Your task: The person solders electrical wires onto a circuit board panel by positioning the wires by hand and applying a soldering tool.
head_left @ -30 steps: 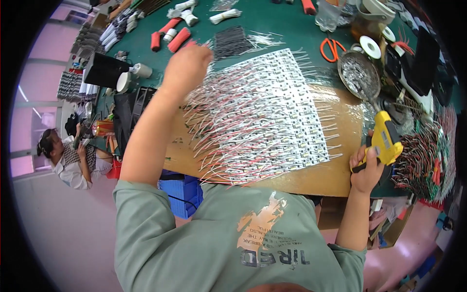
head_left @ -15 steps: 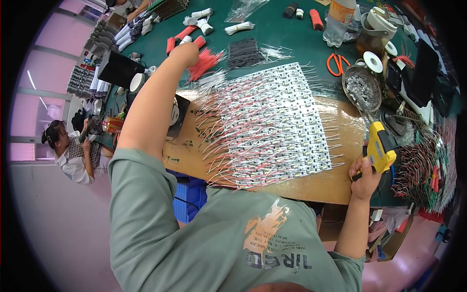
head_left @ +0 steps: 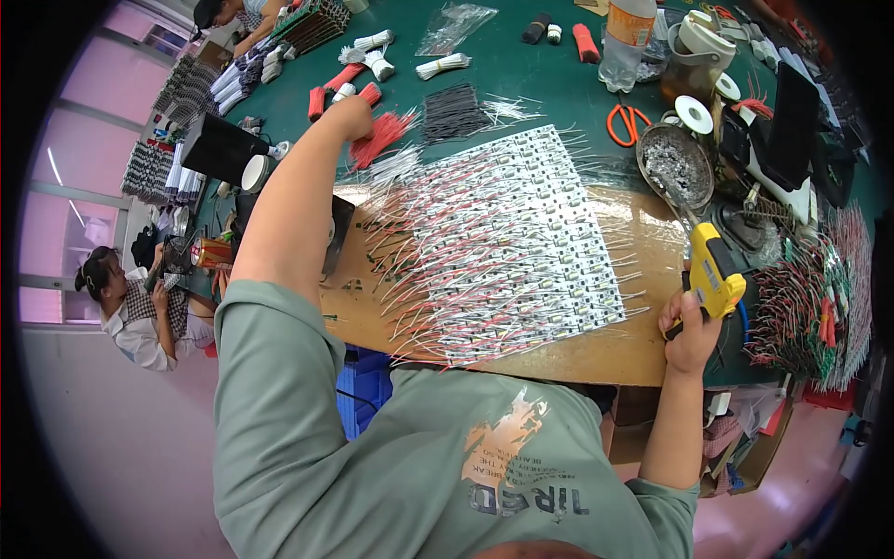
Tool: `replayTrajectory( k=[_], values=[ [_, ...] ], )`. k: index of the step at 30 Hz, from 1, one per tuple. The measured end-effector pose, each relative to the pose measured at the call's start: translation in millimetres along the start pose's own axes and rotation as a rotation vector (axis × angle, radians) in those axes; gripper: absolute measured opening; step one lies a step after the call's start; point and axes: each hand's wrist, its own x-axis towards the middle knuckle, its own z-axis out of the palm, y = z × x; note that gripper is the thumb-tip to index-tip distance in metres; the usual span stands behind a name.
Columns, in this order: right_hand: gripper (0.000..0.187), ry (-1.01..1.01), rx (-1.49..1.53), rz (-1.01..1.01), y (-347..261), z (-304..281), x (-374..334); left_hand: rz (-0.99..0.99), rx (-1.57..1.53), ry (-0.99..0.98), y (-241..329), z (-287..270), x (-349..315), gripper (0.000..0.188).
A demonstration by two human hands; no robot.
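My left hand (head_left: pixel 352 116) reaches to the far left of the table, at a loose pile of red wires (head_left: pixel 380 138). Its fingers are hidden behind the back of the hand, so what they grip does not show. In my right hand (head_left: pixel 691 337) is a yellow soldering gun (head_left: pixel 715 272), its front toward a round metal pan (head_left: pixel 677 166) of grey solder scraps. Between the hands lies a panel of white circuit boards (head_left: pixel 521 242), with rows of red and white wires along its left side and white wires along its right.
Black wires (head_left: pixel 450 114) and white wires (head_left: pixel 507 110) lie beyond the panel. Orange-handled scissors (head_left: pixel 626 125), a plastic bottle (head_left: pixel 624 47) and a white solder spool (head_left: pixel 693 115) stand far right. Wired boards (head_left: pixel 801 307) pile up at right. A co-worker (head_left: pixel 140 307) sits left.
The view has shifted slightly. My left hand stays at the red wires, and my right hand still holds the soldering gun near the pan.
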Motion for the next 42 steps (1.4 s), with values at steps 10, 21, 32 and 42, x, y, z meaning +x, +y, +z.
replayTrajectory(
  k=[10, 21, 32, 42],
  values=[
    [0.047, -0.036, -0.028, -0.017, -1.4, -0.2, 0.7, 0.057, 0.031, -0.009, -8.5, -9.7, -6.5, 0.033],
    [0.047, -0.009, -0.028, -0.023, -0.7, 4.1, 1.1, 0.098, -0.081, 0.110, 17.6, -43.6, -26.8, 0.020],
    [0.048, 0.003, -0.066, -0.029, -4.9, 5.0, 0.7, 0.369, 0.463, -0.015, 145.0, -103.2, -70.9, 0.008],
    [0.043, 0.005, 0.005, -0.010, -0.6, -1.2, 0.5, 0.371, 0.448, -0.123, 150.4, -85.1, -46.4, 0.013]
  ],
)
